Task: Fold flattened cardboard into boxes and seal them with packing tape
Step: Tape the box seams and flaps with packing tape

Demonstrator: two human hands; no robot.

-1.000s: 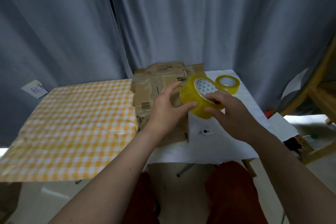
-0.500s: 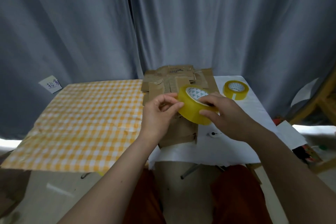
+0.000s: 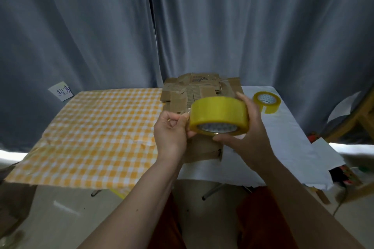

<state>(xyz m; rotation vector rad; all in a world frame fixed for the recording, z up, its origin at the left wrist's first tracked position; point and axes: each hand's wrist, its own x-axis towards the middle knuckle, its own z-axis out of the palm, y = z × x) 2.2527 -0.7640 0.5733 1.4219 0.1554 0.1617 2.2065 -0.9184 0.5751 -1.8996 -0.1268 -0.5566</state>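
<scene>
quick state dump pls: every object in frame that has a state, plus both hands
held tape roll: lifted above the table, gripped by both hands
left hand: pinching at the roll's left edge
right hand: curled round the roll's right side
second tape roll: lying flat on the white cloth
cardboard stack: flattened, unfolded

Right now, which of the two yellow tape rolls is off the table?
The nearer tape roll, gripped by the right hand while the left hand pinches its edge. The other roll lies flat on the white cloth.
</scene>
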